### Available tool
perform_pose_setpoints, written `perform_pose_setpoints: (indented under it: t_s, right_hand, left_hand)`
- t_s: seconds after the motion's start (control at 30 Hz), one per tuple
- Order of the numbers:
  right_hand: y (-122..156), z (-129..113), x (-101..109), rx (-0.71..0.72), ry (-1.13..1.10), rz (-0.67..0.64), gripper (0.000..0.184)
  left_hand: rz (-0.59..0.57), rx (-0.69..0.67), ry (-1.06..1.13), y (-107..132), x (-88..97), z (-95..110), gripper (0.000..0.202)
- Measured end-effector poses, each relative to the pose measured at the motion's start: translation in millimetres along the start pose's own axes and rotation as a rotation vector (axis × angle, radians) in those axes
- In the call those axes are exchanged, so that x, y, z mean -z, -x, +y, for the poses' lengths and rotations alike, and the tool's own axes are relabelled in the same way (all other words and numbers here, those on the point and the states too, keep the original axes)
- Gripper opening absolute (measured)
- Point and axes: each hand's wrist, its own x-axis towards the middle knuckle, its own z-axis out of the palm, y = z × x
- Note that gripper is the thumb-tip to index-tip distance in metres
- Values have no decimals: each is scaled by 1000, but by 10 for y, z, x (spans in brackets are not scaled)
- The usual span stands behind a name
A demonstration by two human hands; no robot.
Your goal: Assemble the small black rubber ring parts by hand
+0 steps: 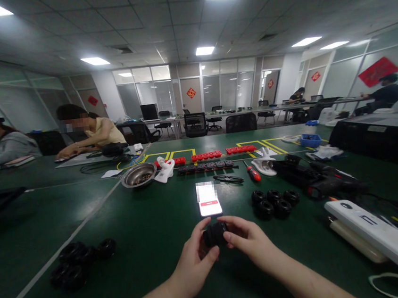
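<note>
Both of my hands meet near the front middle of the green table [140,231]. Between them is a small black rubber wheel [214,234]. My left hand [195,262] curls round its left side with the thumb under it. From the right, my right hand [248,239] pinches the wheel with thumb and fingers. A lit phone [208,200] lies flat just beyond the wheel. Several more black wheels [274,201] sit in a cluster to the right of the phone. Another pile of black wheels [79,262] lies at the near left.
Farther back stand a metal bowl [139,175], red [207,155] and black [206,167] part strips, scissors [228,179], a red-handled screwdriver [252,172] and a black power tool [316,179]. A white box [382,238] lies near right. Two people sit at the far left [87,132].
</note>
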Motion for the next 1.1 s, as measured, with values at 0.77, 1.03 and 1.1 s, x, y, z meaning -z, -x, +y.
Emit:
perform_pose_setpoints:
  t_s: [0.77, 1.03, 1.1]
  right_hand:
    - [95, 28, -113, 96, 322, 101, 31]
    - [35, 119, -84, 34, 45, 139, 40]
    - [63, 138, -121, 53, 93, 155, 45]
  left_hand:
    - [6, 147, 93, -31, -41, -119, 46]
    - [-31, 117, 140, -8, -74, -3, 41]
    - [-4, 137, 126, -35, -63, -20, 37]
